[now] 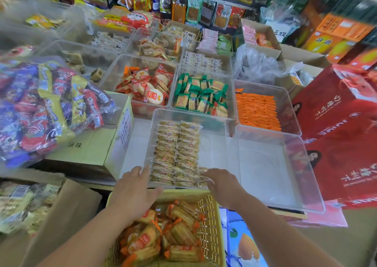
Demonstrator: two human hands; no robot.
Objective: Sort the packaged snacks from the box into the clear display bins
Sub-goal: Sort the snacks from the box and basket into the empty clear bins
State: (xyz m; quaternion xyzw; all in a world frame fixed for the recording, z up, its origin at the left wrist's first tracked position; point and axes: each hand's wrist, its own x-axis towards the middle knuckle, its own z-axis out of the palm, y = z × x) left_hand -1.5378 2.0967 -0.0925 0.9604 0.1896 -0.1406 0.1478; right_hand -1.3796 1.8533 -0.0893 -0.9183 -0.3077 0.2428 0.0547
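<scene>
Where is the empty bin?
In the head view, the empty bin sits right of centre, beside the half-filled bin, in front of the orange-packet bin and left of the red boxes.

Nearest the viewer, a basket (210, 222) holds loose packets (179, 232). Directly behind it stands a clear bin (212, 144) with snack packets (177, 152) in two rows along its left half; an empty bin (265, 169) stands just right of it. The left hand (134, 187) lies at the clear bin's near left corner, the right hand (222, 183) at the near end of the rows. Behind, left to right, three filled bins: round crackers (146, 85), square crackers (202, 95), stacked packets (257, 111). Left: a cardboard box (91, 144) bearing a bag of sweets (44, 107). Right: stacked cartons (342, 124).
</scene>
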